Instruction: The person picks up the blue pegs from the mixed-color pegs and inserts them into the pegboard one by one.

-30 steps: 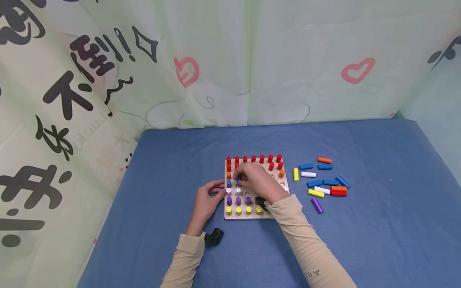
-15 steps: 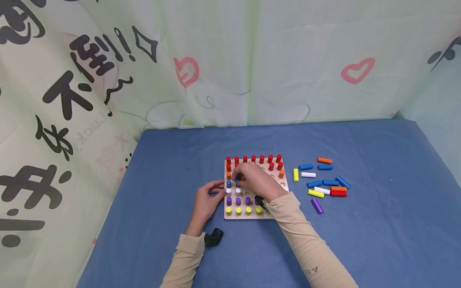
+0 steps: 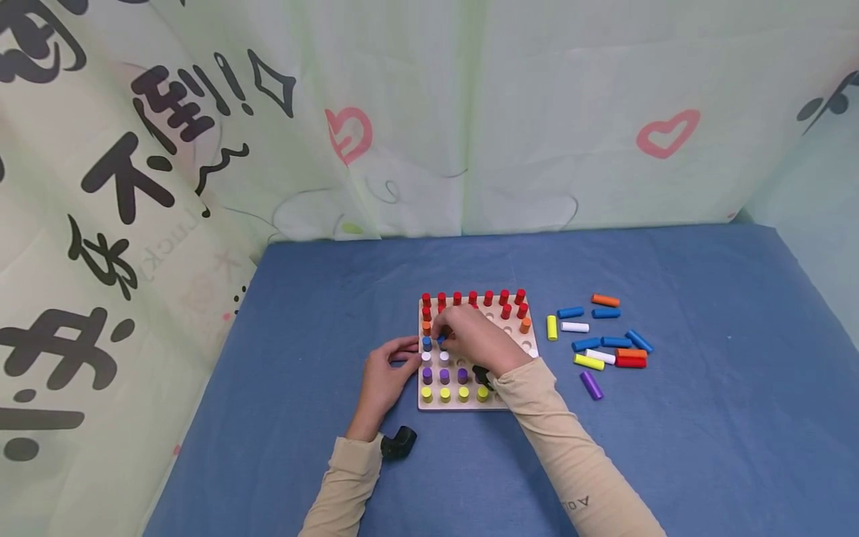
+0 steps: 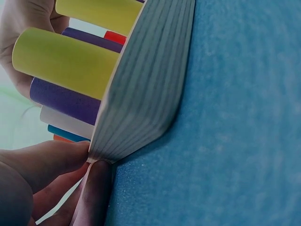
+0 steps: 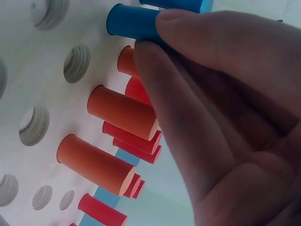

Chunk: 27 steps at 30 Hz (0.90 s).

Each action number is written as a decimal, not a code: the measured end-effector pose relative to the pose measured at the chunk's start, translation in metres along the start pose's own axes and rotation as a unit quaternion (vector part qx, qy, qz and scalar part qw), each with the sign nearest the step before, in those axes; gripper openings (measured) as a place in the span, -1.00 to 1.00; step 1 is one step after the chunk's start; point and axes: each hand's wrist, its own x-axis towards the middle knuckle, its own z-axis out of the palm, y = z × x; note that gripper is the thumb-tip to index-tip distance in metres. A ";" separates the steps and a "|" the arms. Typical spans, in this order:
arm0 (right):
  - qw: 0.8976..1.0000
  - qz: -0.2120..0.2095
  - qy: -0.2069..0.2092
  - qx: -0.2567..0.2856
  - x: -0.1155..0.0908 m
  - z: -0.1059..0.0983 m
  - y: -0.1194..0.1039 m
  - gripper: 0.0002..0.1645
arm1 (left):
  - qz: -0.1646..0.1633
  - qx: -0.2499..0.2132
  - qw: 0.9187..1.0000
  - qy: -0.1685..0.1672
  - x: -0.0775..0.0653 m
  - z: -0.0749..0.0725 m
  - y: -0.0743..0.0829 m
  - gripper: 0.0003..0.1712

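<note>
Right hand (image 3: 475,337) pinches a blue cylindrical peg (image 5: 131,21) on the square wooden pegboard (image 5: 42,70); left hand (image 3: 385,374), fingers (image 4: 97,190) relaxed, touches the pegboard's left edge — light bracing could let it slide.

The left forearm (image 3: 342,485) reaches up to the left of the board (image 3: 454,385), its left hand (image 3: 388,373) beside the board's left edge, the thumb (image 4: 51,157) and a finger (image 4: 95,188) touching that edge. The right forearm (image 3: 577,455) slants in from the board's near right corner. Palm down, the right hand (image 3: 476,335) is over the board, thumb (image 5: 202,35) and forefinger (image 5: 174,108) pinching.
</note>
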 end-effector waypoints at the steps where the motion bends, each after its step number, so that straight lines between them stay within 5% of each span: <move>1: 1.000 0.002 -0.001 -0.002 0.000 0.000 0.000 -0.85 | -0.002 0.000 1.000 0.000 0.000 0.000 0.000 -0.63; 27: 0.999 0.000 0.031 -0.030 -0.020 -0.012 -0.001 -0.77 | -0.017 0.012 1.000 0.002 0.001 0.002 0.000 -0.63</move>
